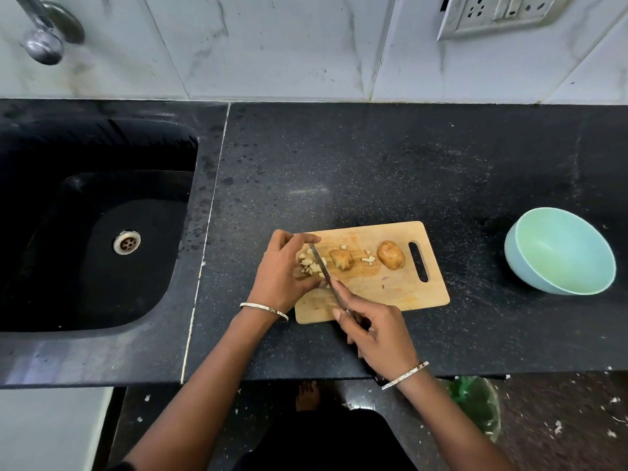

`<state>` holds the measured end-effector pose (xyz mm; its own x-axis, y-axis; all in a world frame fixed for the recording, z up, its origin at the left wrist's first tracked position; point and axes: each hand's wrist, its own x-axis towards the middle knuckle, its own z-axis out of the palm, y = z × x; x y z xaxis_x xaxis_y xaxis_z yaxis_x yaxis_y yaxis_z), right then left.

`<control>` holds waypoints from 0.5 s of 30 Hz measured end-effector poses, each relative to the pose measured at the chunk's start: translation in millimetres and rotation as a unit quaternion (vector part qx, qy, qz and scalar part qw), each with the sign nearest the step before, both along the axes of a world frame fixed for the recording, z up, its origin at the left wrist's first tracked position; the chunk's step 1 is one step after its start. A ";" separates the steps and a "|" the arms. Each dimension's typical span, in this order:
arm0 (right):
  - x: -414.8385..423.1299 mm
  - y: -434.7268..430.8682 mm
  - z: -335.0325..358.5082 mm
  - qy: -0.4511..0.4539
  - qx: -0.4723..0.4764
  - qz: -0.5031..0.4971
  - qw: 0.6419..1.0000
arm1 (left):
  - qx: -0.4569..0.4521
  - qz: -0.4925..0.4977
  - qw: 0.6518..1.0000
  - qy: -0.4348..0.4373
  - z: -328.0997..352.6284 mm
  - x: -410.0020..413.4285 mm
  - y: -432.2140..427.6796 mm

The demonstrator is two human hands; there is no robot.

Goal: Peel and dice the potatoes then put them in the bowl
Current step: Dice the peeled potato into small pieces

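Potato bits (311, 265) at board's (401, 294) left end — small, firm, prob wet/slippery; scoop, don't pinch. Left hand (283, 270) cupped round them, right hand (377, 334) gripping knife (323, 268). Half (341, 259) + whole potato (391, 255) w/ skin on. Bowl (560, 251) well apart, right. Black surface (373, 164), sink (95, 226) left.

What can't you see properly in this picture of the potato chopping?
- Head view: knife handle, wrapped inside the right hand.
- Some potato pieces, behind the left hand.
- Tap, cut off by the top edge.
- Green bin, partly under the counter.
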<state>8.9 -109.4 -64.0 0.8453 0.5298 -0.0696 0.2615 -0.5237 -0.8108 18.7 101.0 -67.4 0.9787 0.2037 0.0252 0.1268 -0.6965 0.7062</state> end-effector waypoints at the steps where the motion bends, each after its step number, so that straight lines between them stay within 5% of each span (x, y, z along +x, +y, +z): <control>1: 0.1 -0.9 2.8 0.021 0.031 -0.003 0.999 | 0.002 0.005 1.000 -0.009 0.0 0.0 0.6; 5: 3.7 -7.4 10.1 0.034 0.074 0.010 0.997 | 0.010 0.012 0.999 -0.028 0.9 1.2 2.0; 15: 18.8 -16.9 23.3 -0.115 -0.115 0.074 0.984 | 0.250 -0.143 0.955 -0.074 20.2 6.5 2.7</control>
